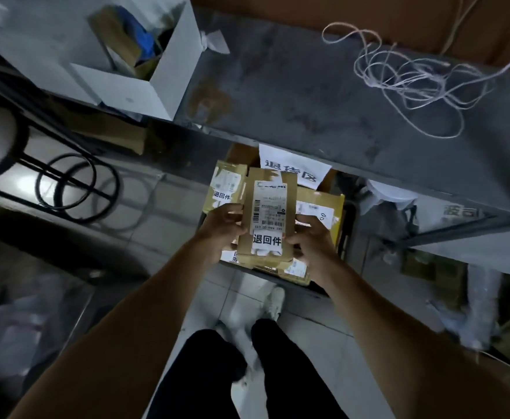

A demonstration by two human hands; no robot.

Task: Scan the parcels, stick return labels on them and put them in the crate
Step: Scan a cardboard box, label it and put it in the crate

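Note:
I hold a small brown cardboard parcel [290, 193] in both hands, above a dark crate [349, 234] on the floor. A white shipping label and a white return label [267, 240] with black characters are stuck on its top face. My left hand [220, 228] grips its left edge and my right hand [315, 243] grips its right edge. Inside the crate lie several other brown parcels [228, 184], some bearing the same return label. A white paper sign [293, 167] hangs over the crate's far side.
A grey metal table [277, 86] runs across above the crate, with a white open box [144, 55] at its left and a tangle of white cord [413, 83] at its right. A black-framed stool [36, 173] stands left. Bags and packages lie under the table at right.

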